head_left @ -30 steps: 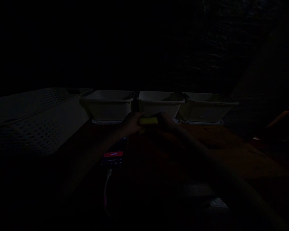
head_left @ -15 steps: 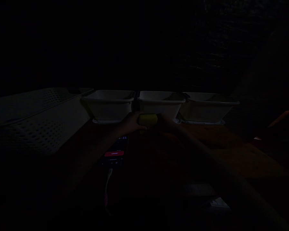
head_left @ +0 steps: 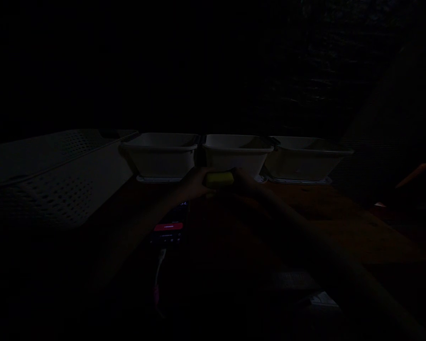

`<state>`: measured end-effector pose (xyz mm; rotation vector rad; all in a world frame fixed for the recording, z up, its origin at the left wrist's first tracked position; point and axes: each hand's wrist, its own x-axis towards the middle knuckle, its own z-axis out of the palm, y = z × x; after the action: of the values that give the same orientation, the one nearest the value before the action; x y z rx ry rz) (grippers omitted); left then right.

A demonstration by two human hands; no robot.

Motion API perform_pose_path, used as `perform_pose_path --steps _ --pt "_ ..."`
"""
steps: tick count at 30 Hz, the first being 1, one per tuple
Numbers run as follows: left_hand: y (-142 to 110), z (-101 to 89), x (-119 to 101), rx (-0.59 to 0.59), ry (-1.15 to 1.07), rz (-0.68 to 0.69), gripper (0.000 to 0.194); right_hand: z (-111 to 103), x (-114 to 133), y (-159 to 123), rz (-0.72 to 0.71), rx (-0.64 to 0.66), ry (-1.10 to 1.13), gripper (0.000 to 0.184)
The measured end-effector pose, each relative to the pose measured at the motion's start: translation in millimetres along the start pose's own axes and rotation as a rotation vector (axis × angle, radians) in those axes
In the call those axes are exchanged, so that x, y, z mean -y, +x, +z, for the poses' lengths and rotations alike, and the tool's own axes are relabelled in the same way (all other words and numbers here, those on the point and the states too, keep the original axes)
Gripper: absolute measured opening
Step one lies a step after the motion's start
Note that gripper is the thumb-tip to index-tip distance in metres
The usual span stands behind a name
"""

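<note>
Between my two hands is a small yellow-green block-shaped object [head_left: 220,179]; the dark hides what kind of thing it is. My left hand [head_left: 196,183] grips its left end, fingers closed round it. At the opposite end my right hand [head_left: 245,183] closes on it, though its fingers are mostly lost in shadow. Both hands are just in front of the middle white basin [head_left: 236,158]. Below my left forearm a phone [head_left: 168,227] with a lit screen and a red bar lies on the wooden table [head_left: 341,222].
A white basin [head_left: 163,163] stands to the left and another white basin [head_left: 303,163] to the right. At far left is a large perforated basket [head_left: 49,189]. A white cable [head_left: 158,267] runs from the phone. Part of a person's arm [head_left: 417,173] shows at far right.
The yellow-green object and both hands have moved slightly down and toward me, and the object has tilted a little. The phone's digits have changed.
</note>
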<state>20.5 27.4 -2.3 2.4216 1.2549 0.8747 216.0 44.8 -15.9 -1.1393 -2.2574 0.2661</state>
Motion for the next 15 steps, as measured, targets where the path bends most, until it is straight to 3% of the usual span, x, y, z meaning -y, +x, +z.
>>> perform_pose_path --steps 8,15 --pt "-0.5 -1.4 5.7 0.060 -0.107 -0.017 0.067 -2.9 -1.2 5.4 -0.013 0.196 0.076 0.027" --pt "-0.4 1.0 7.5 0.023 -0.069 -0.018 0.065 1.0 0.3 0.7 0.026 0.090 0.015 0.032"
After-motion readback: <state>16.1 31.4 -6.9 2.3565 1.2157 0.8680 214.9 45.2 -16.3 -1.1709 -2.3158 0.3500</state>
